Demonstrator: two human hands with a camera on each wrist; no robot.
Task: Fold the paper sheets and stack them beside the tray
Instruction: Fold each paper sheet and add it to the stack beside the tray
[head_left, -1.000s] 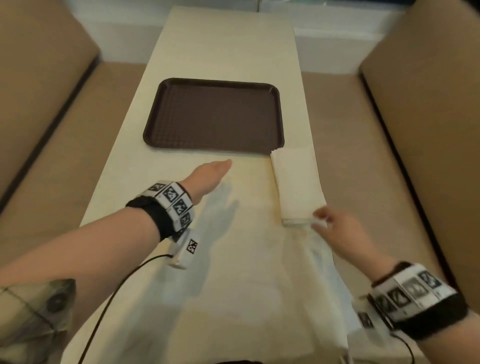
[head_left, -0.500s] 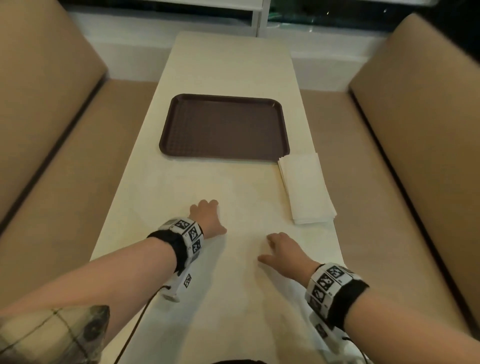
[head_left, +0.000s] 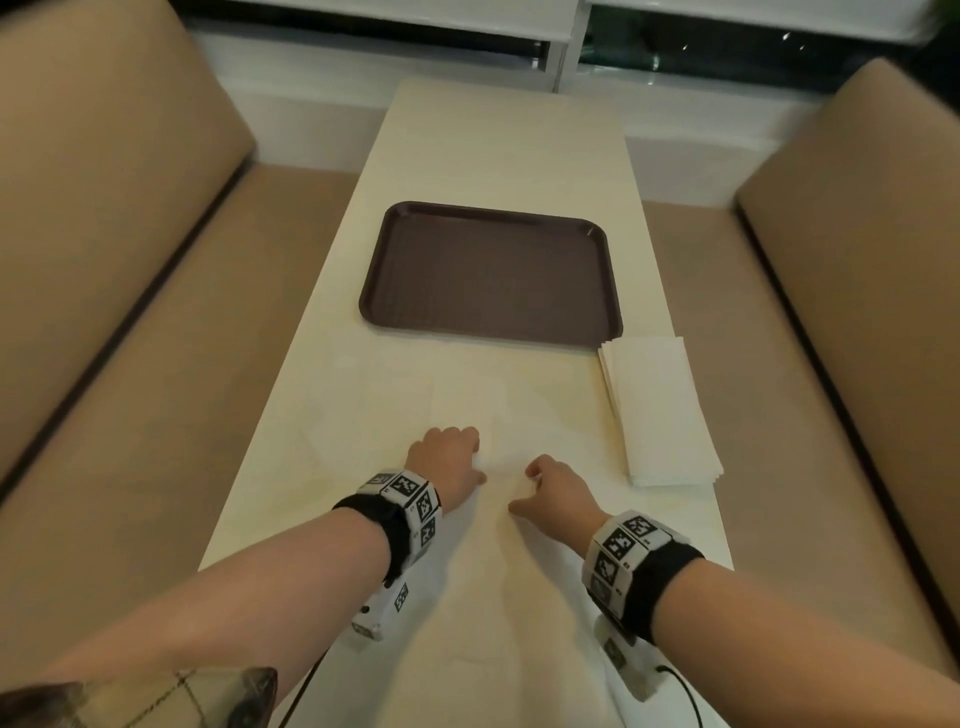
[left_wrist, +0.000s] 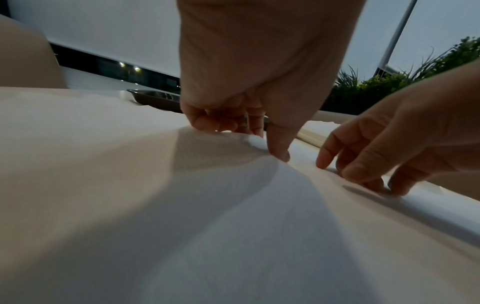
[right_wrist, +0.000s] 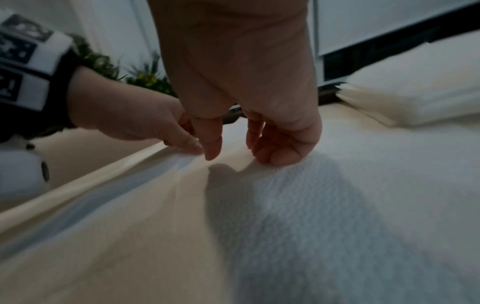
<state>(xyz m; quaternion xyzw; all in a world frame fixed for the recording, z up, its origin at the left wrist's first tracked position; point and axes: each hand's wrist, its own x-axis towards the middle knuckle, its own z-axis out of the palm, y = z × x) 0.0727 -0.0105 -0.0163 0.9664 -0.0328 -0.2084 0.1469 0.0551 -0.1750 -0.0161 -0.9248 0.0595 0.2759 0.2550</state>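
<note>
An unfolded sheet (head_left: 467, 415) is spread over the near half of the table (head_left: 498, 145), pale against the pale top, so its outline is hard to trace; faint edges can be made out between the hands and the tray.

The left hand (head_left: 447, 460) is set down on the sheet a little left of the table's middle line. Its fingers are curled under, and in the left wrist view the fingertips (left_wrist: 279, 152) are seen pressed against a raised ridge of paper; whether the paper is actually pinched cannot be told. The tray (head_left: 491, 275) lies beyond, at the table's middle, with nothing in it.

The right hand (head_left: 558, 491) is placed just beside the left, apart from it. In the right wrist view its thumb and fingers (right_wrist: 270, 152) hang loosely bent, the tips touching the sheet, with nothing gripped.

Furthest right, a stack (head_left: 660, 410) of folded sheets is laid along the table's right edge, its far end just beside the tray's near right corner. Several layers can be counted at its near end, so part of the task is judged done.

The sheet under the hands is not yet folded; a crease appears only to be started. Folding it and adding it to the stack is left. Whether more sheets lie underneath cannot be told.
</note>
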